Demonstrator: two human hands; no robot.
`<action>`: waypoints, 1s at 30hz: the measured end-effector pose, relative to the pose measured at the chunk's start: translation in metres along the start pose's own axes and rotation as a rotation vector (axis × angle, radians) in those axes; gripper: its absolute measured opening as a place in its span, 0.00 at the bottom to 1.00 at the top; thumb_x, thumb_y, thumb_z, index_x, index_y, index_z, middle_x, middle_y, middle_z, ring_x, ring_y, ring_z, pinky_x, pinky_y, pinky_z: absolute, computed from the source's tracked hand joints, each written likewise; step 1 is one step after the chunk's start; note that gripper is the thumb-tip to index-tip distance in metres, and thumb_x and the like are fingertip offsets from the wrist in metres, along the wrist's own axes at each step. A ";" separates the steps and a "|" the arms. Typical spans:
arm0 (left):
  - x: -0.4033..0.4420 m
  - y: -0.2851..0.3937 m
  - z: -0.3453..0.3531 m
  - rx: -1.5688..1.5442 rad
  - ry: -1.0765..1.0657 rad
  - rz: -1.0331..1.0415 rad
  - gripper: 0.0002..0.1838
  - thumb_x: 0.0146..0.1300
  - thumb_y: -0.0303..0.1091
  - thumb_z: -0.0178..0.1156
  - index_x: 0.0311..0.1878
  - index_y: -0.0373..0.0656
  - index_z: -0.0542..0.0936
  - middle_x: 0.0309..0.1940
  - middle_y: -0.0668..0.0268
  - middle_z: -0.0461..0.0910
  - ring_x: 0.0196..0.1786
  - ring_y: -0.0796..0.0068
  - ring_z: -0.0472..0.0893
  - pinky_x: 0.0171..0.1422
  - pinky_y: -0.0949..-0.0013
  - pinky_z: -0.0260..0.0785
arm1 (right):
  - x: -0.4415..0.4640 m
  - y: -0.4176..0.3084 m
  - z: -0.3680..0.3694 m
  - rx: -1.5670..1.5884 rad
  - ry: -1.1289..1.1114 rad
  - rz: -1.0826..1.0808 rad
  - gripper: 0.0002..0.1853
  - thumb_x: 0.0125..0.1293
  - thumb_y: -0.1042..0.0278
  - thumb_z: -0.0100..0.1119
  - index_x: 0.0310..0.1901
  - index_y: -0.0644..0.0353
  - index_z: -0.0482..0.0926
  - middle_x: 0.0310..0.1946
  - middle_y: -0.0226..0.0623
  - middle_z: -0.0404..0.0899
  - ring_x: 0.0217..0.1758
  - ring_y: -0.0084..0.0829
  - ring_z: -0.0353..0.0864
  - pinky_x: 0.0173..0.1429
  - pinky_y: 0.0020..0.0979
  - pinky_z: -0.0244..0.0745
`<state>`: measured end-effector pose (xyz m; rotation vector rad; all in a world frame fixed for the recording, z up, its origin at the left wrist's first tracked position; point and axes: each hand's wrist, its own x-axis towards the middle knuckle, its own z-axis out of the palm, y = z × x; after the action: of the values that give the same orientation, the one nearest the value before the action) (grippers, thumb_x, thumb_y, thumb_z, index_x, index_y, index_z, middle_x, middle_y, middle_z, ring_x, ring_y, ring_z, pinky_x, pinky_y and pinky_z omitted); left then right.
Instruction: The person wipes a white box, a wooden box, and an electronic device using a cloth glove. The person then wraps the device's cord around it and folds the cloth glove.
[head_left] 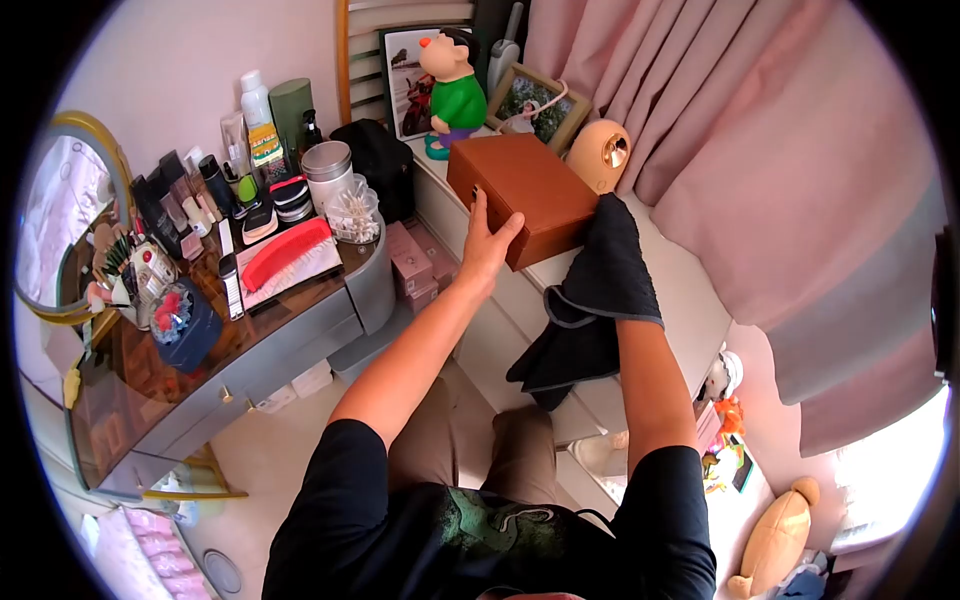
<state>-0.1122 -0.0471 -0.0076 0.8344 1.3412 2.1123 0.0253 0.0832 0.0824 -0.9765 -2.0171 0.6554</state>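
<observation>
A brown leather-look box (528, 195) is between my two hands, tilted over the white cabinet top. My left hand (487, 240) grips its near left side, thumb on the front and fingers at the left corner. On the right, my right hand is wrapped in a black cloth (615, 270) and pressed against the box's right side; its fingers are hidden under the fabric. A loose part of the cloth hangs down below my wrist. Whether the box's underside touches the cabinet, I cannot tell.
Close behind the box stand a cartoon figurine (455, 95), a framed photo (540, 105) and a peach rounded device (597, 155). Left is a dressing table (290, 310) crowded with cosmetics, a red comb (286, 254) and a round mirror (70, 215). A pink curtain (740, 180) hangs at right.
</observation>
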 end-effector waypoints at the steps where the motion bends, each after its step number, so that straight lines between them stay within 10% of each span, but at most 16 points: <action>1: -0.008 0.003 0.002 -0.021 -0.014 0.001 0.53 0.60 0.55 0.64 0.76 0.39 0.44 0.76 0.46 0.37 0.79 0.58 0.39 0.78 0.62 0.37 | -0.009 -0.002 -0.006 0.039 0.014 -0.008 0.19 0.57 0.64 0.53 0.48 0.64 0.75 0.46 0.48 0.77 0.50 0.42 0.77 0.56 0.34 0.73; 17: -0.147 -0.004 0.076 0.207 -0.225 0.110 0.45 0.62 0.32 0.62 0.76 0.52 0.46 0.74 0.58 0.40 0.77 0.60 0.45 0.76 0.55 0.49 | -0.167 -0.039 -0.134 0.449 0.308 -0.109 0.18 0.54 0.65 0.54 0.47 0.64 0.75 0.45 0.49 0.77 0.49 0.43 0.77 0.56 0.35 0.72; 30: -0.001 -0.027 0.017 0.303 -0.118 0.256 0.50 0.47 0.42 0.75 0.72 0.43 0.58 0.63 0.51 0.67 0.65 0.54 0.69 0.68 0.62 0.62 | -0.182 -0.089 -0.249 0.153 0.337 -0.274 0.18 0.53 0.66 0.54 0.46 0.63 0.76 0.44 0.49 0.77 0.49 0.44 0.77 0.56 0.35 0.72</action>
<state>-0.0972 -0.0265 -0.0271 1.2957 1.5850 2.0321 0.2657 -0.0894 0.2075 -0.6544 -1.7320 0.4531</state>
